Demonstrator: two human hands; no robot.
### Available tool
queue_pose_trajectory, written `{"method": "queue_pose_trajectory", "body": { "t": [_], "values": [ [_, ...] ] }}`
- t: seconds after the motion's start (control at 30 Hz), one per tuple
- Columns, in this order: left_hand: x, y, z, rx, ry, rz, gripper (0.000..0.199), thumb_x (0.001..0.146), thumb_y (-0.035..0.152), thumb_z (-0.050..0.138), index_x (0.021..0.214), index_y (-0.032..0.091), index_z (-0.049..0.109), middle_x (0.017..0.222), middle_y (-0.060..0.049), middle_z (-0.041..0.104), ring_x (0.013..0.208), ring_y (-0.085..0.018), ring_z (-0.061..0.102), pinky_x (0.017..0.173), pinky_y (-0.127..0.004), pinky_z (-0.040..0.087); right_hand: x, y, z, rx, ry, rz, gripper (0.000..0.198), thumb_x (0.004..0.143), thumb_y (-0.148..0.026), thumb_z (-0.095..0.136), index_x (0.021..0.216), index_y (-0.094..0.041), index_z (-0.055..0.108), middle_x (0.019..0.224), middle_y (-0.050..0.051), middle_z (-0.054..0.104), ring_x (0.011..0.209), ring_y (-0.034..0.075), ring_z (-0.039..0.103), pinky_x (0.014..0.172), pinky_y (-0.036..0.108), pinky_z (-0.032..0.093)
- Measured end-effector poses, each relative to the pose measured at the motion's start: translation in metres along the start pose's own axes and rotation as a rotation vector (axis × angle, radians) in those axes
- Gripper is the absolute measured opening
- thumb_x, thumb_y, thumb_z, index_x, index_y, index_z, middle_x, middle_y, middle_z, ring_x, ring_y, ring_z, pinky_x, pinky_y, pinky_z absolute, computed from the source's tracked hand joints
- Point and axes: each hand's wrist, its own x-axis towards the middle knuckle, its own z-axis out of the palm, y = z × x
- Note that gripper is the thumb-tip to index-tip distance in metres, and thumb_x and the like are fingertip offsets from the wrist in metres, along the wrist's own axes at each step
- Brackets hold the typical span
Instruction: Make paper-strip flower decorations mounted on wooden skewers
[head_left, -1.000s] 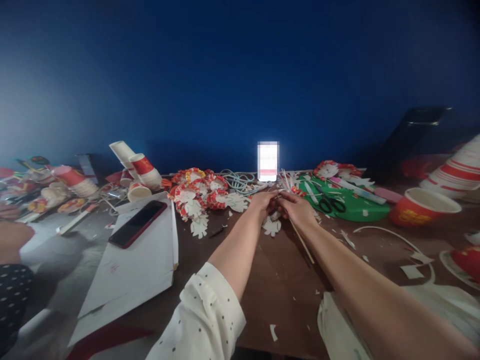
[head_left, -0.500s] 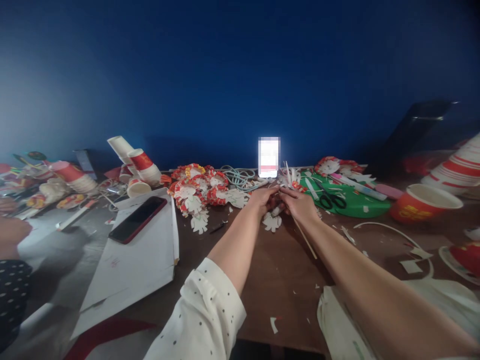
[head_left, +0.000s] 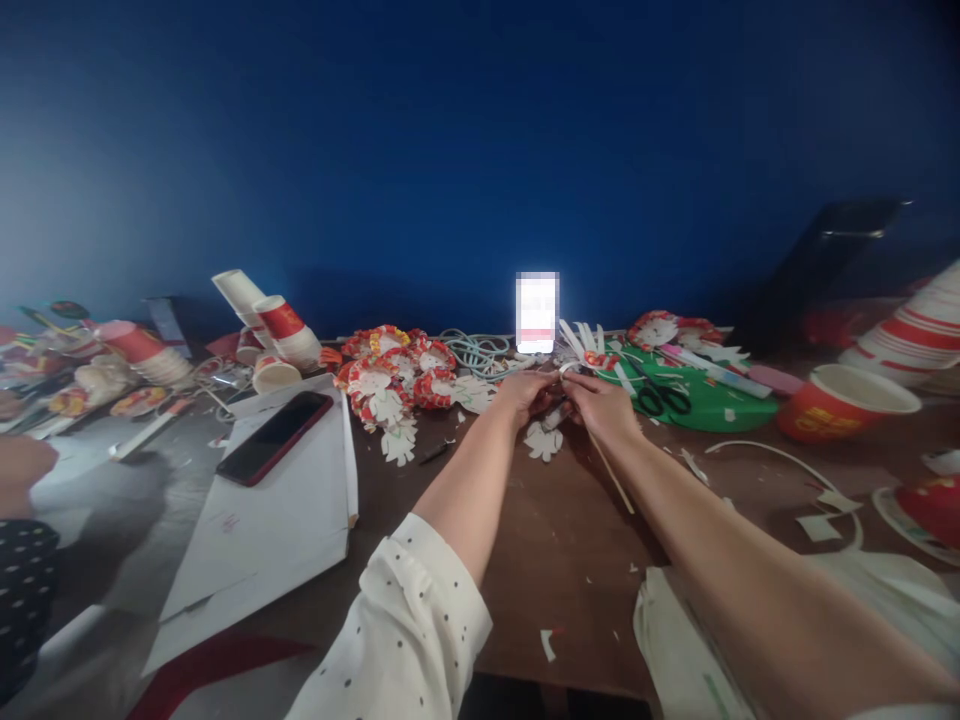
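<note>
My left hand (head_left: 529,392) and my right hand (head_left: 600,402) meet over the table, fingertips pinched together around a cut paper piece (head_left: 587,345). White strips with red at their base fan up from that piece beyond the right fingers. Its lower part is hidden by my fingers. A thin pale stick (head_left: 613,472) slants down toward me from beneath the right hand. Just below the hands is a white leaf-shaped paper cutout (head_left: 543,442). Several red-and-white paper pieces (head_left: 381,375) are heaped left of my left hand.
Black scissors (head_left: 661,400) rest on a green sheet (head_left: 720,410) at right, near a red paper cup (head_left: 847,402). On the left, a phone (head_left: 276,438) lies on white card (head_left: 277,540). A lit screen (head_left: 538,315) stands behind my hands. Another person's arm (head_left: 26,470) shows far left.
The white strips of the held paper piece have tilted and spread out more clearly above my right hand. Both hands have stayed in nearly the same place.
</note>
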Motion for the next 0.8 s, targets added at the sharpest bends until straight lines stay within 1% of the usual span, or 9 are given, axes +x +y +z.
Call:
{"method": "queue_pose_trajectory", "body": {
  "t": [0.13,0.23,0.33,0.43,0.5,0.63,0.73,0.8],
  "values": [
    [-0.003,0.0,0.005,0.04,0.042,-0.004,0.01,0.084,0.018,0.074,0.081,0.012,0.066,0.057,0.002,0.057,0.048,-0.004,0.049,0.052,-0.016,0.043,0.001,0.002,-0.002,-0.008,0.002,-0.021,0.044,0.076,-0.029,0.068,0.116,-0.013,0.078,0.052,0.0,0.064,0.042,0.012,0.049,0.045,0.025,0.041],
    [-0.002,-0.001,0.008,0.068,0.042,-0.013,0.01,0.084,0.021,0.073,0.083,0.013,0.068,0.058,0.003,0.057,0.047,-0.004,0.047,0.052,-0.017,0.043,0.002,0.004,-0.003,-0.047,0.008,-0.061,0.046,0.075,-0.031,0.067,0.115,-0.012,0.078,0.053,-0.001,0.064,0.042,0.012,0.049,0.046,0.025,0.04],
    [0.001,-0.004,0.008,0.124,0.043,0.045,0.007,0.084,0.02,0.072,0.084,0.013,0.071,0.059,0.002,0.058,0.048,-0.005,0.048,0.052,-0.018,0.041,0.002,0.008,-0.003,-0.129,0.001,-0.144,0.047,0.075,-0.036,0.066,0.115,-0.012,0.078,0.055,0.0,0.065,0.043,0.012,0.048,0.046,0.025,0.039],
    [0.006,-0.008,0.007,0.174,0.063,0.126,0.008,0.084,0.017,0.068,0.08,0.012,0.072,0.056,0.001,0.056,0.047,-0.006,0.046,0.05,-0.019,0.038,0.001,0.01,-0.002,-0.161,-0.003,-0.204,0.05,0.076,-0.04,0.063,0.114,-0.011,0.078,0.054,0.0,0.064,0.043,0.012,0.048,0.045,0.024,0.037],
    [0.008,-0.01,0.006,0.197,0.076,0.148,0.009,0.083,0.018,0.069,0.077,0.012,0.072,0.054,0.001,0.054,0.045,-0.007,0.046,0.048,-0.02,0.036,-0.002,0.008,0.0,-0.143,-0.026,-0.192,0.051,0.076,-0.04,0.061,0.115,-0.011,0.077,0.053,0.0,0.063,0.041,0.012,0.048,0.043,0.025,0.037],
    [0.012,-0.013,0.007,0.206,0.1,0.12,0.012,0.079,0.022,0.074,0.072,0.013,0.07,0.05,0.002,0.052,0.041,-0.007,0.043,0.045,-0.021,0.035,-0.007,0.004,0.004,-0.053,-0.037,-0.163,0.047,0.072,-0.036,0.063,0.112,-0.013,0.075,0.054,-0.002,0.062,0.038,0.012,0.046,0.04,0.024,0.036],
    [0.012,-0.013,0.007,0.177,0.119,0.114,0.011,0.078,0.018,0.074,0.07,0.014,0.068,0.052,0.002,0.054,0.042,-0.006,0.044,0.046,-0.02,0.037,-0.005,0.006,0.007,0.088,-0.049,-0.08,0.045,0.07,-0.033,0.066,0.11,-0.014,0.073,0.051,-0.004,0.059,0.038,0.012,0.046,0.039,0.023,0.034],
    [0.009,-0.011,0.008,0.158,0.127,0.105,0.01,0.077,0.016,0.074,0.07,0.014,0.067,0.053,0.002,0.055,0.043,-0.006,0.045,0.047,-0.019,0.038,-0.002,0.009,0.008,0.186,-0.068,-0.027,0.043,0.069,-0.031,0.068,0.109,-0.016,0.072,0.05,-0.004,0.058,0.041,0.013,0.048,0.038,0.023,0.034]
  ]
}}
